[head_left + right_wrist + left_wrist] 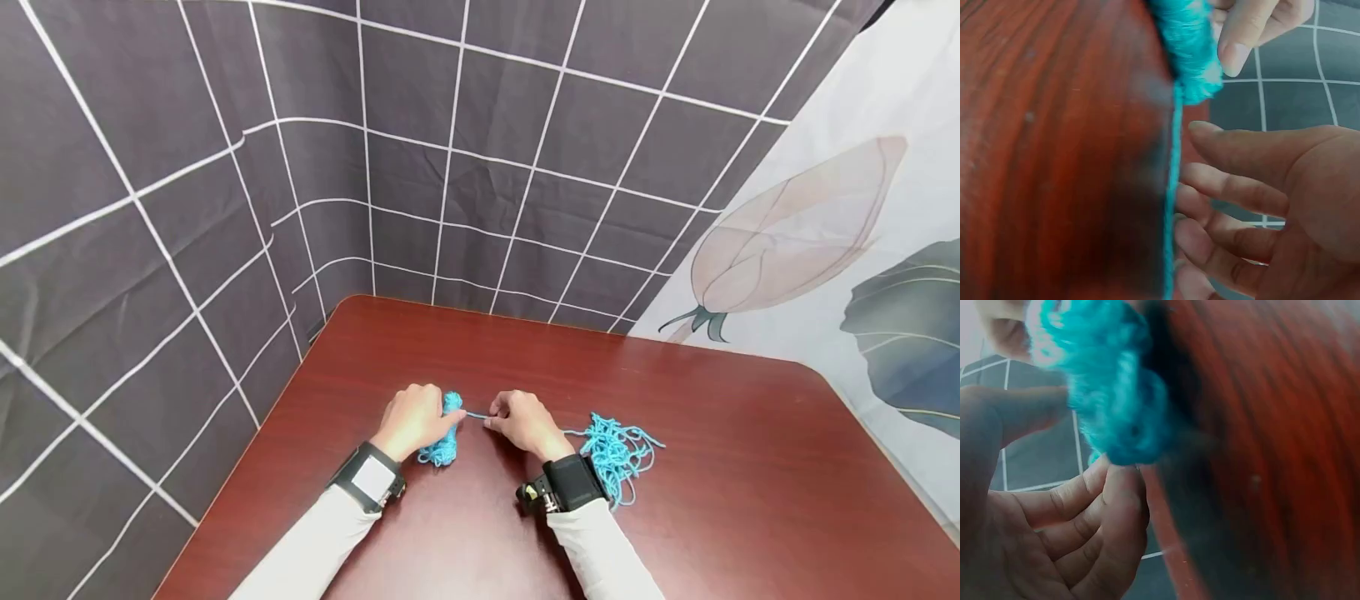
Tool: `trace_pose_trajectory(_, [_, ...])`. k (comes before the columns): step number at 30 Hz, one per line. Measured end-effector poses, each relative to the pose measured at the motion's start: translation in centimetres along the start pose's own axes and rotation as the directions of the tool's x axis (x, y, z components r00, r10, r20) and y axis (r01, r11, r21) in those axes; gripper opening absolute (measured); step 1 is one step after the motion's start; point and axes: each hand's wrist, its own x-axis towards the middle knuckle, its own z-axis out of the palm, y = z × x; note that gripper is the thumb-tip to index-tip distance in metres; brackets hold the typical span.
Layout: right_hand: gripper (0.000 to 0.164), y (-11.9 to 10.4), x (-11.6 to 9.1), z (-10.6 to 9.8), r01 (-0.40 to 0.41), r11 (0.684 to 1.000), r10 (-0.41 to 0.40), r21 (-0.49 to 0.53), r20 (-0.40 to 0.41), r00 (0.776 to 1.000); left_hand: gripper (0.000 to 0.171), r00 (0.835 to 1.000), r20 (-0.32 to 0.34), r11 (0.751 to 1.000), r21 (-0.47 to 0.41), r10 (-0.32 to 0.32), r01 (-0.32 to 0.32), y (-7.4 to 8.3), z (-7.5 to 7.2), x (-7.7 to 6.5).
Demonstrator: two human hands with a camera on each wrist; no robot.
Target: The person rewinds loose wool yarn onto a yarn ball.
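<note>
My left hand (414,418) grips a wound bundle of light blue cord (442,442). In the left wrist view, the thumb and curled fingers (1119,506) meet around the blurred lower part of this bundle (1104,381). A single strand (1172,187) runs from the bundle to my right hand (522,423). The right wrist view has that strand passing along the fingertips, with the thumb (1235,147) apart from it. Beyond the right wrist the cord leads into a loose, tangled pile (615,454) on the table.
The dark red wooden table (712,467) has rounded back corners. Grey cloth with white grid lines (420,150) hangs behind it and at the left. At the right hangs a white cloth (810,242) with a flower and leaf print. Both wrists wear black straps with devices.
</note>
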Motion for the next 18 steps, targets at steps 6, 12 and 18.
trace_pose_trajectory(6, [0.014,0.2,-0.2,0.8,-0.023,0.996,0.019,-0.089,-0.046,0.999,0.050,0.999,0.034,0.999,-0.004,-0.033,0.034,-0.1,0.7,0.2])
trace_pose_trajectory(12, [0.015,0.1,-0.4,1.3,0.022,0.995,-0.031,-0.100,-0.089,0.996,0.038,0.996,0.073,0.998,0.035,-0.059,0.057,-0.2,0.4,0.3])
trace_pose_trajectory(18, [0.008,-1.4,-1.2,0.8,0.075,0.988,-0.052,0.137,-0.163,0.985,0.023,0.999,-0.047,0.999,-0.045,-0.028,0.026,-0.3,-0.6,0.5])
